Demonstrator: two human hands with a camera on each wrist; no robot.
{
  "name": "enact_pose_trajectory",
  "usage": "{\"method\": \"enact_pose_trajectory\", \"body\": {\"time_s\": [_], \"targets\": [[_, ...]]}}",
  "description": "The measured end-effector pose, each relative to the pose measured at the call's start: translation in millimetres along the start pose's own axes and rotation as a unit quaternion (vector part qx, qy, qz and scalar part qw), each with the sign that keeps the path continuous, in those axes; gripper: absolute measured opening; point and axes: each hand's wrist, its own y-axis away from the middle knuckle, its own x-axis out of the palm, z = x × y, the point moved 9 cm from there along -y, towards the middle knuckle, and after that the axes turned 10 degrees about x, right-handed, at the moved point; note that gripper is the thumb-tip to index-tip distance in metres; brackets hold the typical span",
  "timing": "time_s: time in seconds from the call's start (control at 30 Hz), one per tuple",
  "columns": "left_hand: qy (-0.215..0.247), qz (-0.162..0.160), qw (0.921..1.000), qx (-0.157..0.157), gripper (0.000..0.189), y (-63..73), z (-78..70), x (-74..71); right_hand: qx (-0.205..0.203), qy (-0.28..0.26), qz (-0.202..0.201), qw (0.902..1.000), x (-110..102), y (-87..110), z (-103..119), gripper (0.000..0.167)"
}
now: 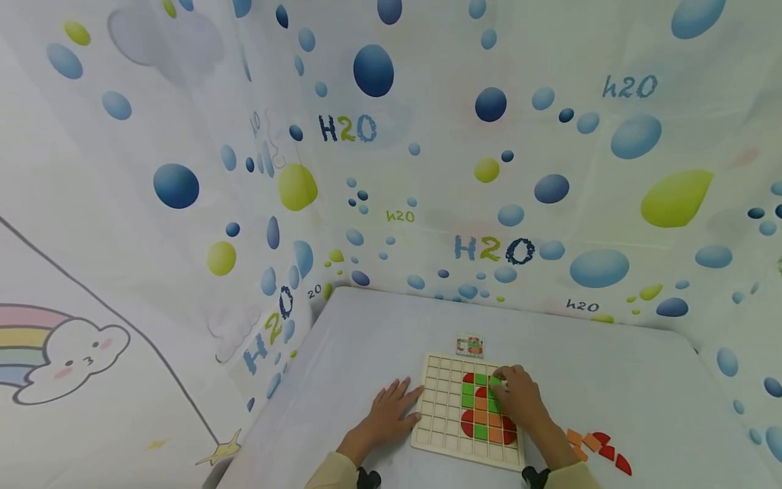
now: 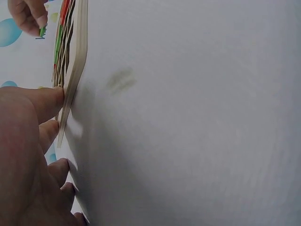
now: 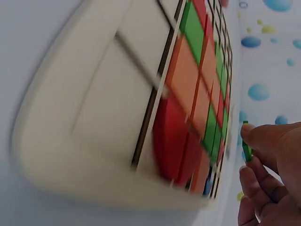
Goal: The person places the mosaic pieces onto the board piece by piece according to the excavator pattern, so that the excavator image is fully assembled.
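Observation:
A pale wooden grid board [image 1: 438, 414] lies on the table, with red, green and orange tiles set in the cells of its right half. My right hand [image 1: 520, 397] is over the board's upper right part. Between thumb and fingers it pinches a thin green tile [image 3: 247, 141], seen edge-on in the right wrist view and held above the board. At the board's left edge my left hand [image 1: 389, 411] rests with fingers spread. In the left wrist view its thumb and a finger touch the board's side [image 2: 77, 66]. The right hand hides some cells in the head view.
A small pattern card [image 1: 470, 345] lies just behind the board. Loose orange tiles [image 1: 592, 442] and red quarter-round tiles [image 1: 623, 464] are on the table to the right, near my right forearm. Printed curtains [image 1: 427, 190] rise at the table's back and left sides.

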Motion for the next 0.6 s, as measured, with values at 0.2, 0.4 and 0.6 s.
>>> {"method": "enact_pose_trajectory", "body": {"time_s": [0.2,0.4,0.6], "targets": [[-0.011,-0.005,0.9999,-0.007,0.057,-2.8,9.2,6.7,-0.059,0.006,-0.001,0.9982,19.3,3.3,35.8,0.028],[-0.005,-0.003,1.0000,-0.006,0.058,-1.5,8.5,5.9,-0.082,0.007,0.024,0.9964,35.5,4.5,56.4,0.026],[-0.001,0.000,1.0000,-0.005,0.058,-1.0,9.1,6.5,-0.099,0.031,0.037,0.9939,43.7,5.8,66.6,0.020]]}}
